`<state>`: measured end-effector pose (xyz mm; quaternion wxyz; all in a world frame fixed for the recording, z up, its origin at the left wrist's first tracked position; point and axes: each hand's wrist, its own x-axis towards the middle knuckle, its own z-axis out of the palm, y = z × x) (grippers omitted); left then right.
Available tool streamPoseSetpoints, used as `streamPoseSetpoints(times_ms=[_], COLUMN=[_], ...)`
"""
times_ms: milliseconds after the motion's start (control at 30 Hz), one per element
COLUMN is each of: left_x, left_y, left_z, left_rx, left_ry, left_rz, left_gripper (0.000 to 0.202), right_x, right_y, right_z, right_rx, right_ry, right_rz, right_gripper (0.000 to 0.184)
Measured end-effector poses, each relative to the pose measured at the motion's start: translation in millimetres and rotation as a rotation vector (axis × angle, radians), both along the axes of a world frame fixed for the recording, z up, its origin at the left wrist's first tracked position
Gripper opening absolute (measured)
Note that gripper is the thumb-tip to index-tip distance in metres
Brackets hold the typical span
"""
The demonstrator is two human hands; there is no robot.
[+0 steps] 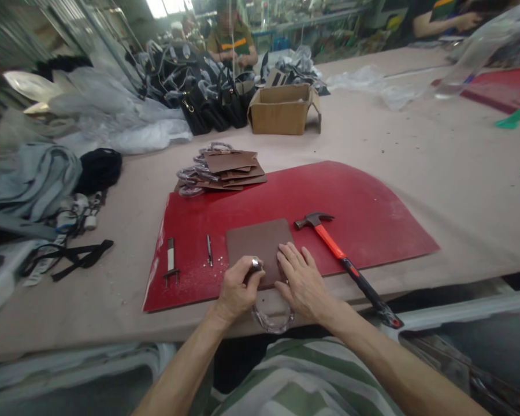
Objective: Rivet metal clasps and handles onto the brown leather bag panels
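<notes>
A brown leather-like panel [260,240] lies on a red board [329,190] in front of me. At its near edge a plastic-wrapped loop handle [274,323] hangs toward me over the table edge. My left hand [238,289] is closed over the panel's near left part, its fingers around a small dark piece with a shiny metal end [255,264]. My right hand [303,280] lies spread with its fingertips on the panel's right side. A claw hammer [329,240] with an orange and black handle rests to the right of that hand.
On the board's left lie a thin metal punch-like rod [209,249] and a two-pronged tool [170,260]. Stacked brown panels [234,167] with wrapped handles sit behind. Farther back are a cardboard box [281,112], black bags [212,104] and a person [229,43].
</notes>
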<state>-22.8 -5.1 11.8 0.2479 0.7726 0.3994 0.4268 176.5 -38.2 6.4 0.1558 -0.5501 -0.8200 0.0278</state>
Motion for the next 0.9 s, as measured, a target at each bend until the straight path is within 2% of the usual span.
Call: streamPoseSetpoints(times_ms=[133, 200, 300, 367, 500, 900], left_x=[0.0, -0.7, -2.7, -3.6, -1.7, 5.0], left_y=[-5.1, -6.7, -5.9, -4.1, -2.8, -3.1], left_z=[-4.4, -5.5, -3.4, -0.7, 2.7, 2.1], left_rx=[0.144, 0.168, 0.060, 0.009, 0.020, 0.003], left_ry=[-0.011, -0.025, -0.042, -0.056, -0.068, -0.014], left_rz=[0.009, 0.044, 0.135, 0.152, 0.087, 0.112], left_gripper=[0.015, 0.015, 0.012, 0.011, 0.012, 0.011], right_x=[-1.1, -1.0, -0.7, -0.5, -0.2, -0.8], right_y=[-2.2, -3.0, -3.2, -3.0, -2.9, -2.8], right_z=[-6.1, -7.0, -7.9, -8.2, -7.9, -7.8], right_rx=[0.060, 0.080, 0.082, 0.074, 0.079, 0.066], right_ry=[0.025, 0.036, 0.046, 0.048, 0.052, 0.065], right_rz=[0.001, 0.005, 0.010, 0.011, 0.016, 0.006], right_gripper=[0.054, 0.053, 0.051, 0.051, 0.052, 0.052])
